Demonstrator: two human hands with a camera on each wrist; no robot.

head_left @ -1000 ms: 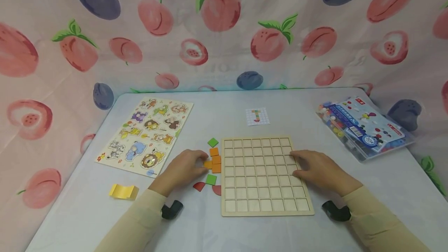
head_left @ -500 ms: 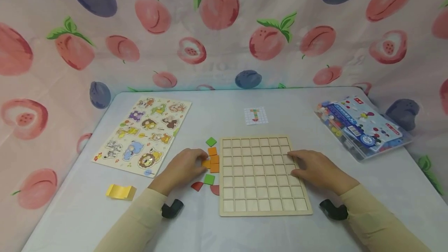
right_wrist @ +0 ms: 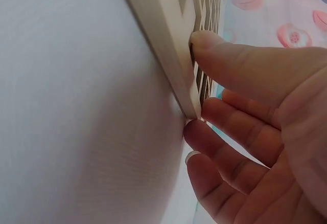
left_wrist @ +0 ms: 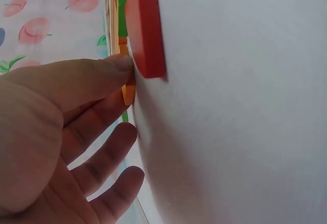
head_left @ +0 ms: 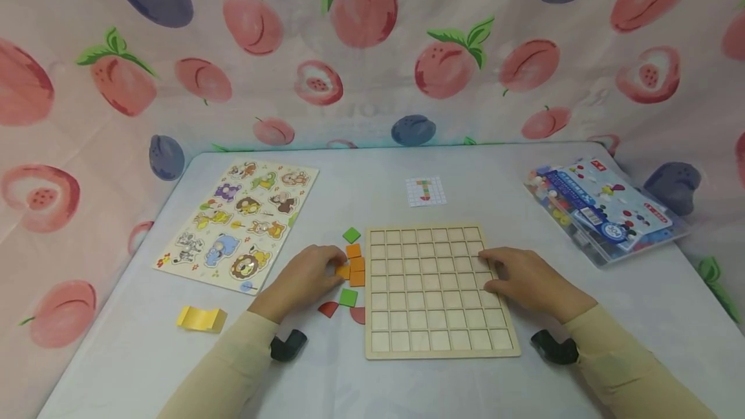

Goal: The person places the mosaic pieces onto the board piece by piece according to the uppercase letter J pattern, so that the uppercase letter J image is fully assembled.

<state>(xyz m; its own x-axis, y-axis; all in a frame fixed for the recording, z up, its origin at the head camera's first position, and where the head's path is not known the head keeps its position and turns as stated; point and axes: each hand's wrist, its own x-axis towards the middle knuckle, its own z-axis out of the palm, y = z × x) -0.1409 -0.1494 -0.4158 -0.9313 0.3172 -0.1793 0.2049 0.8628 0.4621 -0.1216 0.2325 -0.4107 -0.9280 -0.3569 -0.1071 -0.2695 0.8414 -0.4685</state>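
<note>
In the head view, my left hand point(head_left: 302, 282) pinches an orange square tile point(head_left: 342, 272) beside other orange square tiles point(head_left: 357, 279). The left wrist view shows the thumb and index finger on this tile, the other fingers spread loosely. Nearby lie two green square tiles point(head_left: 348, 297) and two red tiles with a curved side point(head_left: 328, 309). A wooden grid board point(head_left: 442, 354) lies flat between the hands, its squares bare. My right hand point(head_left: 526, 280) rests at the board's right edge; in the right wrist view the thumb point(right_wrist: 209, 40) and fingers touch its frame and grid.
A small gridded card point(head_left: 425, 192) with a coloured tile pattern lies behind the board. An animal puzzle board point(head_left: 238, 225) is at the left, with a yellow curved block point(head_left: 201, 319) in front. At the back right sits a clear plastic box point(head_left: 605, 212) of small coloured pieces.
The whole head view has shifted slightly left since the first frame. Both hands, the tiles and the board keep their places relative to one another.
</note>
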